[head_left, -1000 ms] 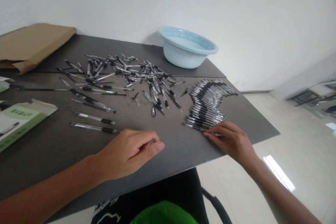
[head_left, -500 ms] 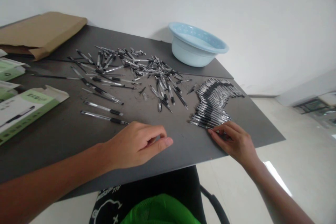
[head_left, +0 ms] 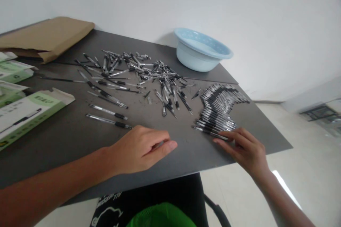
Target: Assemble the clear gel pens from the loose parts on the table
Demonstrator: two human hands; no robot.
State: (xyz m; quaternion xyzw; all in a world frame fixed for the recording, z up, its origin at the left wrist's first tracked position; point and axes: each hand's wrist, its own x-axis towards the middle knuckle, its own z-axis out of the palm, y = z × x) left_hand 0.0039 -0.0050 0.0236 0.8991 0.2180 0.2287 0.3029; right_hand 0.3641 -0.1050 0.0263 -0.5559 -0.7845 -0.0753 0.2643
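My right hand (head_left: 246, 147) is at the near end of a dense row of pens (head_left: 217, 108). Its thumb and fingers close round the end of the nearest pen (head_left: 206, 131), which lies along the row. Black grips form a curved band down the row. My left hand (head_left: 149, 145) rests on the grey table (head_left: 183, 152) with curled fingers and its thumb alongside; nothing shows in it. Just beyond it lie two separate pens, the closer one (head_left: 106, 120) reaching its knuckles. Farther back spreads a loose heap of pens and pen parts (head_left: 160, 72).
A light blue basin (head_left: 198, 56) stands against the wall at the back. On the left are green-and-white pen boxes (head_left: 34, 113) and a brown paper bag (head_left: 58, 35). The table's right edge drops to a pale floor (head_left: 298, 170).
My right hand has shifted slightly right and toward me, its thumb and index finger less tightly pinched, exposing more of the nearest pen. My left hand stays put. The view has moved slightly.
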